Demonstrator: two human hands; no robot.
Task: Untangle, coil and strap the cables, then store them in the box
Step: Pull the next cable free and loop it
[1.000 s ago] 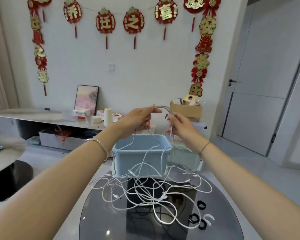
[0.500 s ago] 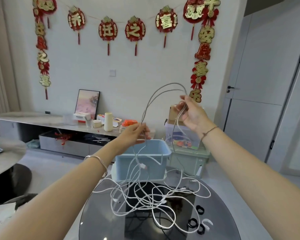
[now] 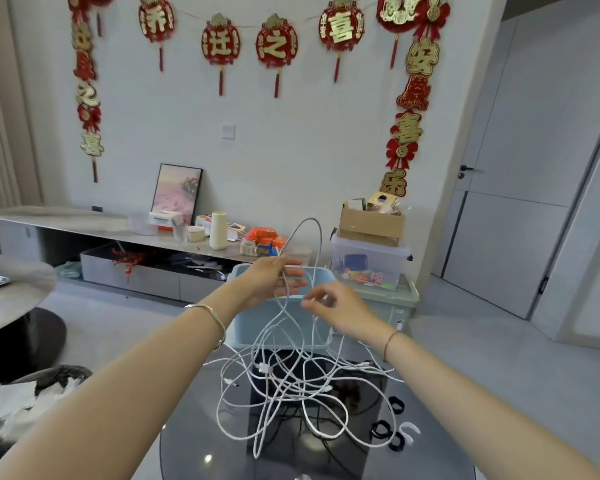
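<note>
A tangle of white cables (image 3: 291, 382) lies on the round dark glass table (image 3: 201, 452). Behind it stands a light blue box (image 3: 312, 327). My left hand (image 3: 274, 278) holds a grey-white cable loop (image 3: 310, 230) that rises above it, with strands hanging down into the tangle. My right hand (image 3: 336, 310) is just below and to the right, fingers curled and pinching a strand of the same cable. Several black and white straps (image 3: 392, 427) lie on the table at the right.
A clear lidded bin (image 3: 368, 268) with a cardboard box (image 3: 371, 223) on top stands on a green bin behind the table. A low shelf (image 3: 84, 223) with small items runs along the wall. Another round table (image 3: 11, 292) is at the left.
My right hand came down from head height to just beside my left hand. The tall cable loop shrank and now stands above my left hand.
</note>
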